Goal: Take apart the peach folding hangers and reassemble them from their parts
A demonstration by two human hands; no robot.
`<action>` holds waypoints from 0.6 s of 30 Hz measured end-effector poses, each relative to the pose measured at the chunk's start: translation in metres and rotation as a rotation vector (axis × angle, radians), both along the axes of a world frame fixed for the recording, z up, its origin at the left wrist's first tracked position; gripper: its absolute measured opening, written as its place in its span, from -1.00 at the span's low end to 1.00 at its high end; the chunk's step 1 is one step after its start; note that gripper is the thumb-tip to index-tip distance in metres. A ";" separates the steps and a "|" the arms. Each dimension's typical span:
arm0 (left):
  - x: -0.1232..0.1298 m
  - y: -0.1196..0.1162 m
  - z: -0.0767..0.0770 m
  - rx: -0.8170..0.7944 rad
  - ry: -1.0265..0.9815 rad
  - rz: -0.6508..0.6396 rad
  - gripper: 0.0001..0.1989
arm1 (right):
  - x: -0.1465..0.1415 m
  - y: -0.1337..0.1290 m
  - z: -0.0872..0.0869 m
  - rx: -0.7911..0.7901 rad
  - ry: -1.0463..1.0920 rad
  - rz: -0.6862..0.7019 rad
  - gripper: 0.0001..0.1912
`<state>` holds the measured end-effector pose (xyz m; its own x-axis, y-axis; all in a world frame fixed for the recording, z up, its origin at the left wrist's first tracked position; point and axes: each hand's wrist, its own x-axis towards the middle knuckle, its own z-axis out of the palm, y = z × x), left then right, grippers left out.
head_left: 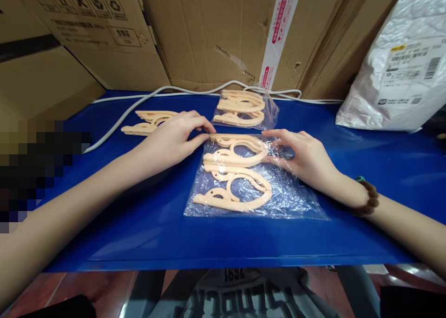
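Note:
A clear plastic bag (303,202) lies flat on the blue tabletop in front of me, with several beige folding clothes hangers (251,204) inside it. At its upper left corner, my left hand (181,132) pinches the edge between thumb and fingertips. My right hand (306,157) grips the bag's right side, its index finger along the top edge and its thumb lower, beside the curved ends of the hangers. Loose beige hangers (134,129) lie partly hidden behind my left hand. Beyond the bag rests a second bagged set of hangers (240,106).
A white cable (139,99) runs along the back of the blue table (209,243). Cardboard boxes (209,34) stand behind and at the left. A white shipping parcel (393,71) leans at the back right.

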<state>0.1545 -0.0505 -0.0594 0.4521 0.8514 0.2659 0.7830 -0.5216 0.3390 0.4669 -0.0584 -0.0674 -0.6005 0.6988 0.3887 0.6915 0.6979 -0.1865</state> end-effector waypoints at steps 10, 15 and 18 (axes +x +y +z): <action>-0.011 -0.007 0.016 -0.046 0.100 -0.167 -0.67 | 0.003 -0.001 0.001 0.006 0.016 0.005 -0.48; -0.013 -0.018 0.023 -0.100 0.217 -0.159 -0.69 | 0.005 -0.004 0.000 0.004 0.015 0.003 -0.44; -0.013 -0.021 0.021 -0.122 0.263 -0.144 -0.71 | 0.004 -0.004 0.000 0.000 -0.017 0.010 -0.36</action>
